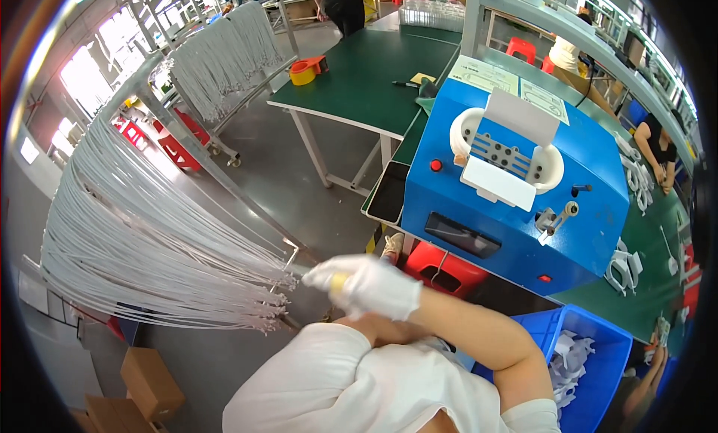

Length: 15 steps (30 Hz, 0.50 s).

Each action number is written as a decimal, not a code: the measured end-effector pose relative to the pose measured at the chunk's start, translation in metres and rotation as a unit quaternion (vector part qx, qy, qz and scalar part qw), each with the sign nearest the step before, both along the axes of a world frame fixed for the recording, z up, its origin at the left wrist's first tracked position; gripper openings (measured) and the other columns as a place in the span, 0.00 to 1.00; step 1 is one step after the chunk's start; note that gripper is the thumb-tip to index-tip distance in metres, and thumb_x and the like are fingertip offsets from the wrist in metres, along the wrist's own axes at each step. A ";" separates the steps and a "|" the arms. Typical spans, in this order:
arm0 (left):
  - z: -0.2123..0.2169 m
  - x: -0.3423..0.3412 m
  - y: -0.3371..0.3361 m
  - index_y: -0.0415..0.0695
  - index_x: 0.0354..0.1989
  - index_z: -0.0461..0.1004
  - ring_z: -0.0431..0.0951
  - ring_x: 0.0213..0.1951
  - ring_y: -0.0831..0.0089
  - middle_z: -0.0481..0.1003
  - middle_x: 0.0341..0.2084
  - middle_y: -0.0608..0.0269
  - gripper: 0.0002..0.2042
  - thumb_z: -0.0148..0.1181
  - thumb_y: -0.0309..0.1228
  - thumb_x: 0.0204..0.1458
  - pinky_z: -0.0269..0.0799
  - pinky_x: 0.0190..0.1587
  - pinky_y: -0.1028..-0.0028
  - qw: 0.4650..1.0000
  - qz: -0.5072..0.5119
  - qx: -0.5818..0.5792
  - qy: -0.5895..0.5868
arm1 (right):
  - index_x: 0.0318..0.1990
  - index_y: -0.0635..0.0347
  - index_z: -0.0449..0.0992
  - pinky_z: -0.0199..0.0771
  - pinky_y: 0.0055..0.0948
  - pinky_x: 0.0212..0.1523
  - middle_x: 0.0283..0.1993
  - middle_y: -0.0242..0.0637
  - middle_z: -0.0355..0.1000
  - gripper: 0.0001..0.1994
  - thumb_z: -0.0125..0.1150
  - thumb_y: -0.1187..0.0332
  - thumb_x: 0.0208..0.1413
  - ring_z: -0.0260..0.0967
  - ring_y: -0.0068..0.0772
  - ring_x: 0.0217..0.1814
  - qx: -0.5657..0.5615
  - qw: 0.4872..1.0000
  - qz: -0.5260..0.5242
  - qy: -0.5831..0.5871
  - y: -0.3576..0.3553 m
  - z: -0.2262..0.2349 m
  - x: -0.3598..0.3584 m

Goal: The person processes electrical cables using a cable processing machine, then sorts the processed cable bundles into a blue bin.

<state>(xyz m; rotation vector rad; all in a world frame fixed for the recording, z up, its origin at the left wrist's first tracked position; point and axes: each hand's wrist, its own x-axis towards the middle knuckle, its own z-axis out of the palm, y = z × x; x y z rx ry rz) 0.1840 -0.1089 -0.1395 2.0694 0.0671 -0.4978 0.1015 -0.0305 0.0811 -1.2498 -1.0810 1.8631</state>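
Observation:
My right hand point(366, 283), in a white glove, reaches leftward across my body, close to the tips of a large bundle of white cables point(149, 231). The cables hang over a metal rack, their ends gathered toward me. Motion blurs the fingers, so their grip is unclear. A small yellow patch point(339, 282) shows at the glove's fingers; I cannot tell what it is. Only part of my left forearm point(385, 328) shows beneath the right one, and the left hand itself is hidden.
A blue machine point(516, 231) with a white-padded fixture stands on the green bench at right. Below it are a red stool point(441, 272) and a blue bin point(572, 313) holding white pieces. A green table point(351, 81) bears an orange tape dispenser point(307, 70). Cardboard boxes point(149, 384) stand lower left.

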 end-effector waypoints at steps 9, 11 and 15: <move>0.176 -0.151 0.162 0.35 0.58 0.61 0.74 0.34 0.72 0.73 0.35 0.56 0.54 0.75 0.56 0.21 0.70 0.35 0.74 0.879 0.247 -0.204 -0.352 | 0.30 0.70 0.79 0.56 0.16 0.15 0.29 0.41 0.72 0.09 0.60 0.70 0.50 0.59 0.17 0.15 0.194 0.920 -0.312 -0.135 -0.151 0.020 0.144; 0.219 -0.179 0.159 0.32 0.60 0.57 0.68 0.20 0.81 0.72 0.22 0.62 0.52 0.72 0.54 0.30 0.60 0.20 0.81 0.755 0.348 -0.188 -0.523 | 0.28 0.72 0.78 0.55 0.16 0.15 0.29 0.42 0.71 0.08 0.62 0.72 0.48 0.60 0.18 0.16 0.231 0.904 -0.330 -0.142 -0.180 -0.010 0.155; 0.227 -0.228 0.219 0.49 0.27 0.65 0.59 0.12 0.80 0.64 0.12 0.69 0.12 0.50 0.42 0.59 0.54 0.14 0.78 0.593 0.193 -0.433 -0.651 | 0.50 0.66 0.70 0.49 0.14 0.10 0.18 0.29 0.62 0.19 0.58 0.64 0.54 0.53 0.13 0.13 0.133 0.833 -0.531 -0.084 -0.250 -0.055 0.194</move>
